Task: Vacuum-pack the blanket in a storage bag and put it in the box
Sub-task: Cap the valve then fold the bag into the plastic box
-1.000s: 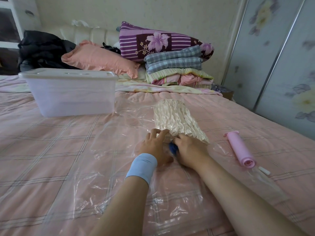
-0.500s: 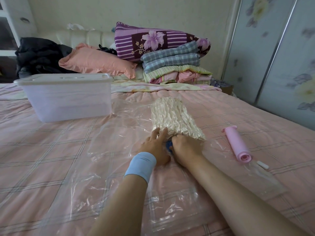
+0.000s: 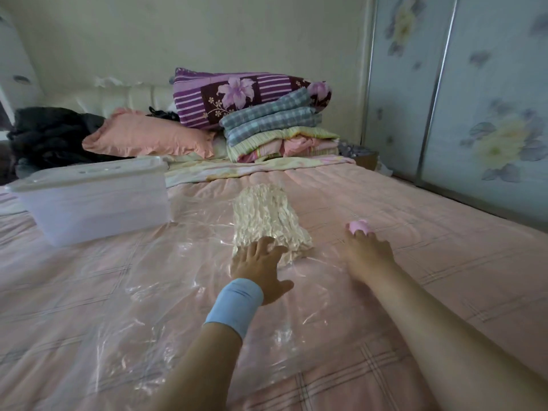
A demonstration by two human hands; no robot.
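Note:
The cream blanket lies shrunken and wrinkled inside a clear storage bag spread flat on the pink bed. My left hand, with a light blue wristband, presses flat on the bag at the blanket's near end. My right hand is out to the right, lying over the pink hand pump with its fingers curled on it. Only the pump's far end shows past the fingertips. The bag's blue valve is hidden. The translucent white box, lid on, stands at the left.
Behind the bag sit a pink pillow, a purple flowered pillow and a stack of folded bedding. Dark clothing is piled at the far left. Sliding wardrobe doors line the bed's right side.
My right hand left the blue valve and moved right onto the pink pump. My left hand stayed at the blanket's near end. The camera tilted up a little.

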